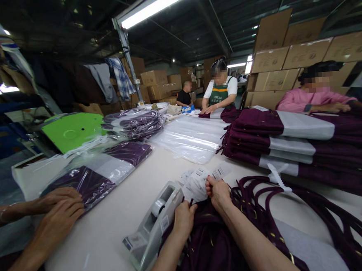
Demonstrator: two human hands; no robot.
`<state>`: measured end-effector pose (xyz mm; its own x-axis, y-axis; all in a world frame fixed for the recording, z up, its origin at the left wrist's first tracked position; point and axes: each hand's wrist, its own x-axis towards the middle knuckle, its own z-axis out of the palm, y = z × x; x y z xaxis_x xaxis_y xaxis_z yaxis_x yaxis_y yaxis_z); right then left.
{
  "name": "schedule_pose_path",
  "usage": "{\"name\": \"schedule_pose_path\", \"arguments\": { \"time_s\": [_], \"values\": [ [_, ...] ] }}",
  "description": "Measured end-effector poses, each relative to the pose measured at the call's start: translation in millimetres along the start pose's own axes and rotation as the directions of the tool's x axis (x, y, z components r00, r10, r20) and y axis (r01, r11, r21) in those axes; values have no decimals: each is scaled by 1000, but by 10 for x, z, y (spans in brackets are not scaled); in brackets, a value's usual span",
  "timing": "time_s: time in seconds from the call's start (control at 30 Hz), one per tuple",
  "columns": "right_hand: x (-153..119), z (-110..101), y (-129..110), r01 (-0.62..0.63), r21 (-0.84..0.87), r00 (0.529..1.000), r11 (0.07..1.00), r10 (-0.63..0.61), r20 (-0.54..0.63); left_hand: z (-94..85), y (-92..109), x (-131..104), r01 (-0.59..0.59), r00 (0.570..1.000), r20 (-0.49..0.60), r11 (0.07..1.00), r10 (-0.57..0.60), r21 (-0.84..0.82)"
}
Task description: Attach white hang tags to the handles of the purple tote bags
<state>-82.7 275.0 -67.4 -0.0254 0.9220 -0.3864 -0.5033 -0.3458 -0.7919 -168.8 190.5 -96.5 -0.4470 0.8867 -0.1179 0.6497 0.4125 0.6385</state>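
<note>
Nearest, soft dark purple cloth (207,249), heaped in folds at the near table edge under both arms. Left hand (183,220) curled into a fist, pinching the cloth and a thin dark string. Right hand (218,192) just beside it, fingers closed tight on the top of the cloth, touching a fan of small white paper tags (197,186) with black bar codes. Right of the hands, long purple straps (298,210), round and looping like ropes, spread over the white table (107,231). Left of the left hand, a grey plastic tape holder (153,226), long and blocky, lying at a slant with a clear roll inside. At the far left, two hands of another person (57,210), one over the other, pressing flat on a shiny clear bag (94,178) with a purple and grey folded piece inside. Farther on, a tall stack (293,140) of folded purple and grey pieces on the right, smooth and flat. Middle, a slick pile of empty clear bags (190,137). Left, a bright green flat board (72,130) and a heap of filled bags (133,124). Far back, three people at the table, brown cardboard boxes (305,54) stacked high, and a long white lamp (159,5) overhead.
</note>
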Motion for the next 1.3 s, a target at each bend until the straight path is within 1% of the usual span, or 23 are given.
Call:
{"name": "schedule_pose_path", "arguments": {
  "time_s": [0.13, 0.23, 0.3, 0.37, 0.43, 0.5, 0.6, 0.73, 0.9, 1.07, 1.13, 1.3],
  "values": [
    [58, 32, -25, 20, 27, 1000, 999, -19, -24, 31, -23, -45, -23, 999, -31, 999, 22, -39],
    [110, -21, -73, 44, 60, 998, 997, -41, -53, 124, -96, -83, -54, 996, -80, 997, 49, -56],
    [142, -78, -112, 56, 83, 996, 995, -50, -76, 206, -171, -92, -108, 985, -144, 992, 97, -71],
    [166, -125, -161, 60, 108, 995, 992, -50, -91, 286, -250, -83, -184, 964, -214, 979, 161, -93],
    [180, -147, -232, 65, 140, 995, 988, -53, -89, 346, -317, -63, -244, 943, -258, 963, 208, -113],
    [180, -153, -331, 75, 175, 995, 982, -62, -77, 378, -357, -41, -262, 939, -261, 958, 225, -117],
    [140, -167, -508, 84, 216, 996, 973, -73, -57, 381, -370, -19, -256, 944, -238, 962, 227, -98],
    [-19, -228, -728, 102, 246, 995, 964, -99, -26, 355, -346, -9, -244, 950, -225, 965, 217, -98],
    [-294, -334, -938, 166, 279, 986, 946, -164, -31, 271, -305, -6, -237, 961, -174, 966, 217, -103],
    [-526, -417, -1046, 130, 254, 991, 958, -133, -8, 70, -194, -28, -228, 971, -90, 968, 220, -103],
    [-599, -434, -1072, 127, 264, 992, 956, -129, -9, -39, -123, -73, -246, 966, -103, 965, 236, -95],
    [-799, -482, -1142, 131, 321, 989, 938, -145, 18, -356, 54, -262, -309, 936, -202, 947, 287, -85]
  ]
}}
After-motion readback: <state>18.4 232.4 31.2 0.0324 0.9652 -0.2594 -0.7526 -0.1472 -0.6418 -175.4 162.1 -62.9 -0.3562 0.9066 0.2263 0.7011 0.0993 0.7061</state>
